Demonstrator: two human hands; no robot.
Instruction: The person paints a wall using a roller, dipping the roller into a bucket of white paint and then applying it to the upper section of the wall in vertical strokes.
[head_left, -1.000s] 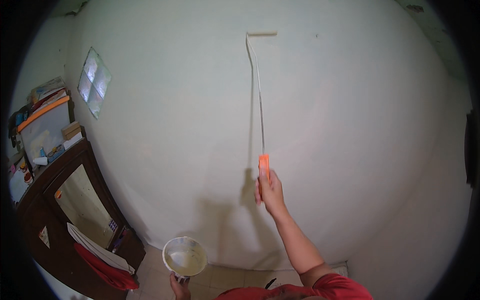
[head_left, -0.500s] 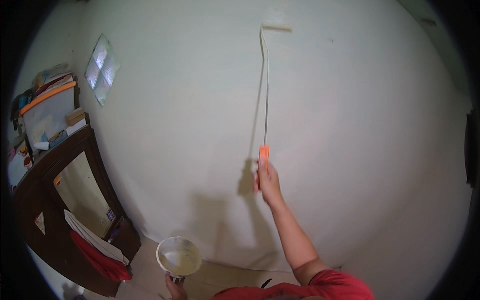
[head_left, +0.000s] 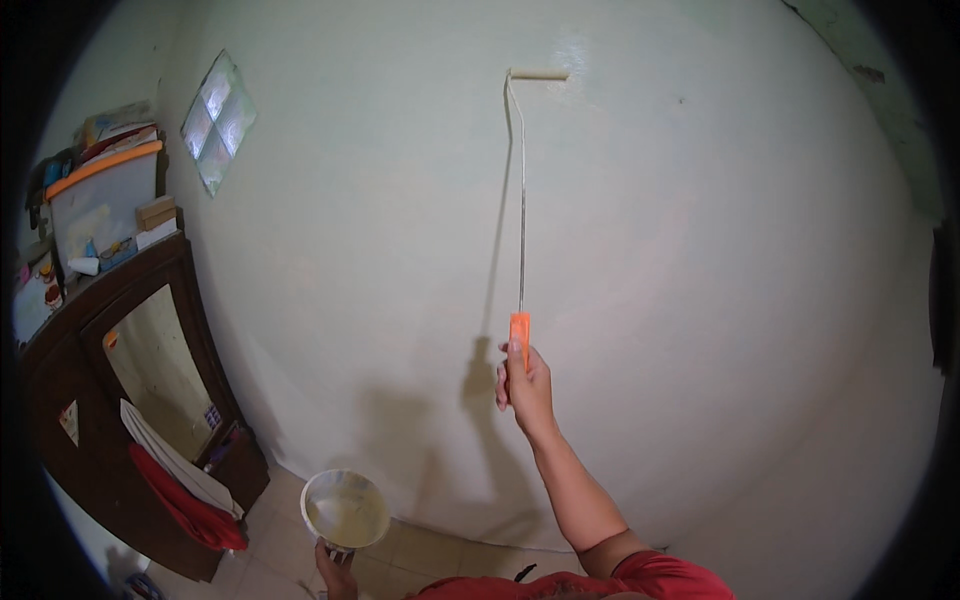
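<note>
My right hand (head_left: pixel 528 388) is wrapped round the orange handle of a long paint roller (head_left: pixel 522 230). The roller's narrow cream sleeve (head_left: pixel 540 74) lies against the upper part of the pale wall (head_left: pixel 640 260), with a wet, shiny patch beside and above it. Low at the left, my left hand (head_left: pixel 336 572) holds a white paint bucket (head_left: pixel 345 510) by its near side. Cream paint coats the inside of the bucket. The fingers of that hand are partly hidden beneath the bucket.
At the left stands a dark wooden cabinet (head_left: pixel 70 380) with a mirror, red and pale cloths hanging on it. On top sit a clear box with an orange lid (head_left: pixel 105 205) and small boxes. A diamond-shaped glass-block window (head_left: pixel 218 122) is in the wall. Tiled floor (head_left: pixel 270 535) shows below.
The roller has moved down the wall, and my right hand has come lower with it. A shiny wet patch now shows near the sleeve. My left hand still holds the bucket.
</note>
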